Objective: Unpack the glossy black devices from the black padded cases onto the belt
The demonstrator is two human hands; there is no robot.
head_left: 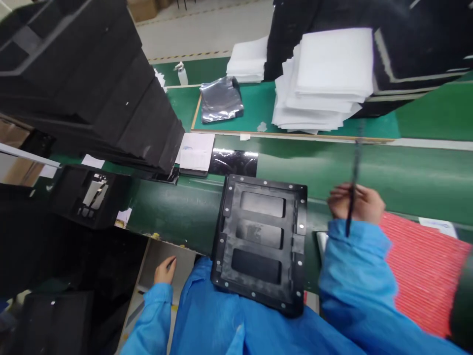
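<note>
My right hand (pixel 360 203) is raised over the right side of the bench, its fingers closed round a thin, long black stick-like tool (pixel 355 170). The tool is blurred and points upward, so its exact kind is unclear. Low on the left, beside the bench edge, my left hand (pixel 165 271) has its fingers curled together. A small dark spot shows between them, too small to name. Between the two hands a black rectangular fixture (pixel 258 193) lies partly over the bench's front edge, against my blue gown. It has three rectangular pockets and several round silver dots along its rim.
Tall stacked black trays (pixel 121 88) stand at the left, near a black foam tray (pixel 92 195) with small parts. Behind are white sheets (pixel 332 64), a silvery bag (pixel 221 101) and papers (pixel 195 150) beside a glossy black sheet (pixel 234 161). Red bubble wrap (pixel 424 271) lies right.
</note>
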